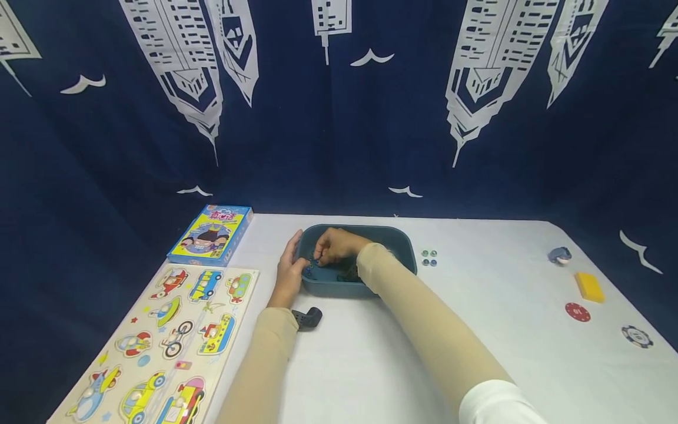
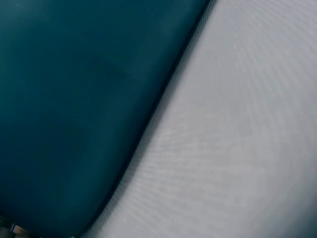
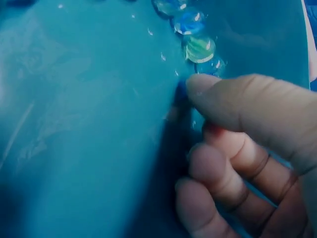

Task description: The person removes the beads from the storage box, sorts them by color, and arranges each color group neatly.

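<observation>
A dark teal plastic bin [image 1: 339, 290] stands on the white table. My left hand [image 1: 288, 274] grips its left wall, with the thumb at the rim. In the left wrist view, the bin's outer wall [image 2: 89, 99] fills the left half; the hand itself is hardly seen there. My right hand [image 1: 339, 244] reaches inside, low near the left end. Its thumb and index finger pinch what looks like a blue glass marble [image 3: 182, 90], mostly hidden by the thumb. A green marble [image 3: 200, 48] and several blue ones [image 3: 188, 21] lie in a row beside the fingertips.
Several marbles [image 1: 434, 253] sit right of the bin. Farther right are a small blue-grey figure [image 1: 559, 255], a yellow block [image 1: 589, 287], a red chip [image 1: 577, 312] and a black-and-white chip [image 1: 637, 337]. At left lie a picture puzzle board [image 1: 153, 318] and a blue-and-yellow box [image 1: 212, 235].
</observation>
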`<state>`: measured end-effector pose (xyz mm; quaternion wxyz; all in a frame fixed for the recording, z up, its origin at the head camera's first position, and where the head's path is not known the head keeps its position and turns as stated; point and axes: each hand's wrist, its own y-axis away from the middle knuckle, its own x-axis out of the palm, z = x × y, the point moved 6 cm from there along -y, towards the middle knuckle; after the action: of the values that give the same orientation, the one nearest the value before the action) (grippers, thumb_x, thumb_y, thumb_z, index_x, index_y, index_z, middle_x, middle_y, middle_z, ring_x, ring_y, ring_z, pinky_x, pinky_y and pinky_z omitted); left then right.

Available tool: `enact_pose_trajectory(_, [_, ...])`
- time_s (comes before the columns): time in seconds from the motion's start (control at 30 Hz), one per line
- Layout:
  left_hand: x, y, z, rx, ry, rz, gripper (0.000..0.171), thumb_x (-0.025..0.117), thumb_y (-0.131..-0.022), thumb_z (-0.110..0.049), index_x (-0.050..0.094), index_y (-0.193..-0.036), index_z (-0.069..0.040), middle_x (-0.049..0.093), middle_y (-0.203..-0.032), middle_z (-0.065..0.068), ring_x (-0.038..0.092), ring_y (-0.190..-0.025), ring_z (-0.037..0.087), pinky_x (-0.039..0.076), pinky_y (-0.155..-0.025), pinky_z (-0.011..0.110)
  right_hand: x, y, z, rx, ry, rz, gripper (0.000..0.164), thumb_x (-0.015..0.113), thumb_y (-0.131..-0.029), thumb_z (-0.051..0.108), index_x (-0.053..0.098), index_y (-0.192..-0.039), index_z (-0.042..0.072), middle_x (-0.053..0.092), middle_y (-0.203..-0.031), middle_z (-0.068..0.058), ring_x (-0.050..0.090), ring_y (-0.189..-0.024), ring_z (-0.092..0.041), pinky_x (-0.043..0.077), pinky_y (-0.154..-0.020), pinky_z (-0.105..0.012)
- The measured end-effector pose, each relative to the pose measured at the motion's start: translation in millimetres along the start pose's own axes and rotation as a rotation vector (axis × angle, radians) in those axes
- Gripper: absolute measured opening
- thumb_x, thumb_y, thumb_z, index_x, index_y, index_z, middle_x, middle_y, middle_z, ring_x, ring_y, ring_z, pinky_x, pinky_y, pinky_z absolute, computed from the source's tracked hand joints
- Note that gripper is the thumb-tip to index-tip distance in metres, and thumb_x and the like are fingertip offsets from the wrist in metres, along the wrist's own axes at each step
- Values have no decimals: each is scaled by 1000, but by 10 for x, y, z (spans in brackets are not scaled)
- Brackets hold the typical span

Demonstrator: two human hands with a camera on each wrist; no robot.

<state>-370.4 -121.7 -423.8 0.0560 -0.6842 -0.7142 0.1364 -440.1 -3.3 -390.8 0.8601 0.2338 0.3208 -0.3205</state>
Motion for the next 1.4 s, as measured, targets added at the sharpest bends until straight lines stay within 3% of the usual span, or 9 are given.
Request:
enact_pose_trajectory(0.27, [3, 13, 6, -15, 9, 0, 81, 45, -77, 0, 30, -156, -10, 36, -158, 11, 31, -146, 31, 25, -119, 49, -209, 247, -21, -104, -128, -11, 18, 73, -87, 1, 72, -104, -5, 65, -71, 0, 53, -58, -11, 49, -59, -25])
enact_pose_trajectory(0.43, [3, 16, -20, -15, -13, -10, 81, 45, -77, 1, 30, -156, -9, 35, -159, 10, 31, -146, 30, 25, -118, 49, -489, 634, 32, -216, -221, -73, 20, 70, -88, 1, 70, -107, -6, 66, -76, -12, 53, -62, -15, 51, -63, -31])
enact_pose_trajectory(0.53, [28, 28, -58, -17, -7, -7, 80, 45, -78, 3, 31, -156, -8, 35, -159, 10, 30, -147, 30, 25, -119, 48, -658, 934, -14, -242, -246, -136, 24, 72, -88, 5, 70, -109, -6, 65, -77, -11, 55, -64, -18, 53, -67, -38])
enact_pose_trajectory(0.67, [39, 98, -250, -36, -2, 23, 78, 44, -80, 5, 28, -156, -4, 30, -160, 15, 26, -148, 33, 22, -120, 49, -829, 1309, -184, -193, -288, -239, 28, 73, -89, 10, 69, -112, -5, 67, -83, -10, 58, -69, -24, 53, -71, -48])
enact_pose_trajectory(0.87, [26, 180, -430, -66, -27, 40, 77, 43, -81, 6, 26, -156, -2, 28, -161, 17, 23, -149, 34, 19, -121, 48, -939, 1756, -548, -114, -350, -381, 28, 72, -90, 10, 68, -114, -4, 69, -91, -3, 60, -73, -21, 54, -71, -35])
enact_pose_trajectory(1.0, [-8, 100, -282, -69, -6, 38, 77, 42, -82, 5, 25, -157, -4, 27, -161, 16, 22, -149, 34, 17, -121, 49, -968, 1948, -837, -63, -377, -461, 29, 72, -90, 12, 68, -115, -3, 67, -86, -6, 60, -72, -17, 54, -71, -35])
enact_pose_trajectory(1.1, [-30, 33, -138, -59, 4, 28, 77, 42, -83, 4, 26, -157, -8, 27, -162, 13, 22, -150, 32, 17, -121, 48, -971, 2059, -1062, -9, -398, -517, 30, 71, -91, 15, 68, -115, -2, 69, -93, -9, 60, -74, -18, 53, -72, -36])
enact_pose_trajectory(1.23, [-28, 33, -78, -45, -16, 20, 78, 43, -83, 2, 26, -158, -12, 27, -162, 10, 21, -150, 30, 17, -121, 49, -933, 2199, -1368, 86, -433, -589, 31, 71, -93, 20, 67, -116, 1, 67, -98, -8, 59, -77, -19, 54, -71, -31])
enact_pose_trajectory(1.4, [1, 59, -46, -44, -27, 28, 78, 43, -83, 0, 27, -158, -15, 28, -162, 7, 22, -150, 29, 18, -121, 50, -830, 2340, -1689, 169, -476, -652, 34, 71, -92, 20, 66, -118, -2, 63, -89, -6, 54, -68, -13, 49, -58, -23])
